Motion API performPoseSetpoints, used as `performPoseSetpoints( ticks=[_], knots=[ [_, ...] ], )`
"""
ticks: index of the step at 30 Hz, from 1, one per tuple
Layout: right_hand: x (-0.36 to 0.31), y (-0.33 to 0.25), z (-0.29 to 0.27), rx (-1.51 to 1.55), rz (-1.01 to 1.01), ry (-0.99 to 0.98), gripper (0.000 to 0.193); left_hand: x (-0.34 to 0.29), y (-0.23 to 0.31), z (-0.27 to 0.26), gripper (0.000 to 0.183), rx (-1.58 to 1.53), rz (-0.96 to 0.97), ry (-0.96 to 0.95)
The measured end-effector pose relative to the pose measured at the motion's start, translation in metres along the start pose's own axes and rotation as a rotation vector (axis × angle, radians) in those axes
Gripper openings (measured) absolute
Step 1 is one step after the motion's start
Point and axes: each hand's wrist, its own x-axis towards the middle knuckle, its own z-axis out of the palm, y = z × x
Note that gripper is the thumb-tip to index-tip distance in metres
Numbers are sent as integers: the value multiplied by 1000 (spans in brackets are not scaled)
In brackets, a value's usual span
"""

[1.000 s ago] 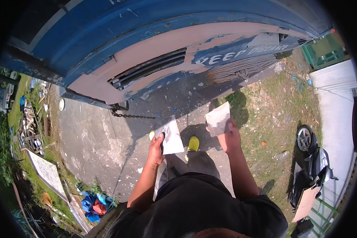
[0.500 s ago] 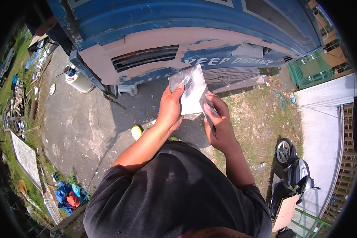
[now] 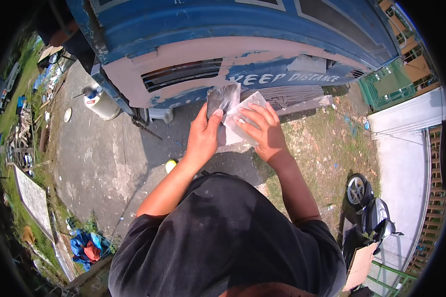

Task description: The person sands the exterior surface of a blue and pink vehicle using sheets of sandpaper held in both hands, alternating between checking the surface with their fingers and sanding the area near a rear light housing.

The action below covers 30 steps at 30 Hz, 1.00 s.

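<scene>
Two bare hands meet in front of the chest, each with a sheet that may be abrasive paper; the grain is too fine to tell. The left hand (image 3: 203,136) pinches a dark grey sheet (image 3: 222,96), its thumb across the face. The right hand (image 3: 266,129) lays slightly parted fingers over a pale sheet (image 3: 251,100) and holds it; its thumb is hidden, so how firmly it grips cannot be told. The sheets overlap between the hands, above the ground.

Uneven pulling could crease or tear either sheet where they cross, and a loose right-hand hold could let the pale one slip. A dropped sheet could pick up grit from the stained concrete (image 3: 99,148) below, near the yellow shoe (image 3: 170,166). Farther forward, the hanging chain (image 3: 148,131) and the white plastic stool (image 3: 161,115) could catch a foot if the eyes stay on the sheets. Beyond stands the blue metal body (image 3: 203,22) with its pinkish patches and louvred vent (image 3: 182,74); its lower edge could knock a shin on a careless step.
</scene>
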Motion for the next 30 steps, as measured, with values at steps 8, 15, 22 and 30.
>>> performPoseSetpoints(
  ticks=[8,15,22,30],
  knots=[
    [-44,-3,24,109,-127,-122,65,1,4,5,27,89,147,186],
    [-26,-42,-5,445,-200,345,66,-1,-4,2,29,-465,-179,134],
    [-37,20,15,107,154,32,73,-11,2,-17,35,-693,-281,186],
    [0,-19,-26,-77,25,192,67,-9,17,-30,23,-135,248,287]
  ],
)
